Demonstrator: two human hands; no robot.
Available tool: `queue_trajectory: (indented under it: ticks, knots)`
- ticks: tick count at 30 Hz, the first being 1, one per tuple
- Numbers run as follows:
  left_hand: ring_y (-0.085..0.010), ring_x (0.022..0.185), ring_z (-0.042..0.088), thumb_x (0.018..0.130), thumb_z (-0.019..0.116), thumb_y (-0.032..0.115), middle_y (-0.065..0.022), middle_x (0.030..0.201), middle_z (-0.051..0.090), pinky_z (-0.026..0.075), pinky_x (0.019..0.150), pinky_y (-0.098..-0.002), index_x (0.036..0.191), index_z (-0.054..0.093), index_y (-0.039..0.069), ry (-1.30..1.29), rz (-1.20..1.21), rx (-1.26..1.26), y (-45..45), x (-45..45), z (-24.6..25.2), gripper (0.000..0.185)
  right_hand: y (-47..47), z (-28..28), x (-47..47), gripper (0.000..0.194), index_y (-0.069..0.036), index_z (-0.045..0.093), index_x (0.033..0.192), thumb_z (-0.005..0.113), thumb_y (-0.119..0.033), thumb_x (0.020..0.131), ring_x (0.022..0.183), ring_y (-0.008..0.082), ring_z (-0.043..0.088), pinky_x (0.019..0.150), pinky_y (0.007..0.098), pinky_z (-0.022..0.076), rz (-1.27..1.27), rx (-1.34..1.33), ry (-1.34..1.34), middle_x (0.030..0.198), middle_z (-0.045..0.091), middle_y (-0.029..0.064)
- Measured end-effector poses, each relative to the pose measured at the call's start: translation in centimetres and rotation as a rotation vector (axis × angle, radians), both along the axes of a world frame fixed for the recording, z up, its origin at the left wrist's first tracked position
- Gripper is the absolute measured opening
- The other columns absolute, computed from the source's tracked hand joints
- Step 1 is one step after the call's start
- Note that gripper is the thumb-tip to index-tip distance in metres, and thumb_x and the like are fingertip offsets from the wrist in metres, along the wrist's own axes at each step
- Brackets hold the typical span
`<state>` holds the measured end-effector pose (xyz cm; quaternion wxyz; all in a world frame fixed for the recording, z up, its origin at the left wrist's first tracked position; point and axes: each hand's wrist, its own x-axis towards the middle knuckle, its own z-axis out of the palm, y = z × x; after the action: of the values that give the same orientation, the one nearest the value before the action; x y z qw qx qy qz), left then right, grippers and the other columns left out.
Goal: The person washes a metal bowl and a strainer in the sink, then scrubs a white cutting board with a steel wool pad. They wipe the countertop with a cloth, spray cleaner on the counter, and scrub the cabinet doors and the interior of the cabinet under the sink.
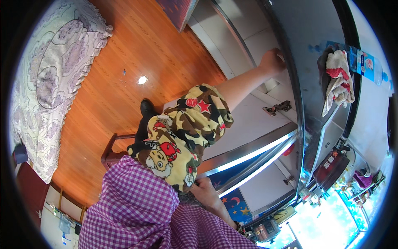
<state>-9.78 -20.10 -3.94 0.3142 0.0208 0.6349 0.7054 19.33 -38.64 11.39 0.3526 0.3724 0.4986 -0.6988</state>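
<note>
My left hand (272, 63) reaches under the dark counter edge (287, 53) into an open white cabinet (264, 34). Its fingers are curled and partly hidden, so I cannot tell what they touch. The camouflage sleeve (186, 127) covers that upper arm. Lower down, my right hand (205, 190) rests by a dark grey speckled surface (190, 198), beside the metal-edged cabinet door (248, 155). Its fingertips are partly covered by the sleeve. A metal hinge (276, 108) shows on the white panel (252, 124). Purple gingham cloth (133, 193) covers my body.
On the counter lie a red-and-white cloth (339, 77), a blue-labelled plastic bottle (367, 63) and a dark red container (332, 169). A wooden stool (113, 152) stands beside me. A patterned frilled cover (62, 62) hangs over the wood-look floor (102, 102).
</note>
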Motion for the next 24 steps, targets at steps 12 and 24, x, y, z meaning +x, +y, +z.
queue_trajectory:
  ticks: [12,24]
  knots:
    - [-0.019,0.089,0.057,0.081,0.054,-0.008,-0.0122,0.101,0.056,0.05,0.076,-0.0286,0.108,0.052,-0.002,0.005,0.446,0.09,-28.2,-12.9,2.9,0.027,-2.9,-1.5,-7.2,0.021,0.003,0.064,0.092,0.058,-0.016,0.094,0.08,0.0124,0.058,0.075,0.027,0.0465,-0.211,0.018,0.223,0.082,0.065,0.0048]
    - [-0.0264,0.116,0.05,0.081,0.041,-0.015,-0.0195,0.127,0.051,0.039,0.104,-0.0356,0.135,0.034,-0.008,-0.119,0.194,0.09,-24.3,-22.5,7.4,0.055,2.8,-3.8,-25.5,0.022,0.002,0.055,0.092,0.068,-0.005,0.076,0.077,0.0129,0.06,0.064,0.0283,0.0508,-0.513,-0.048,0.461,0.085,0.059,0.0079]
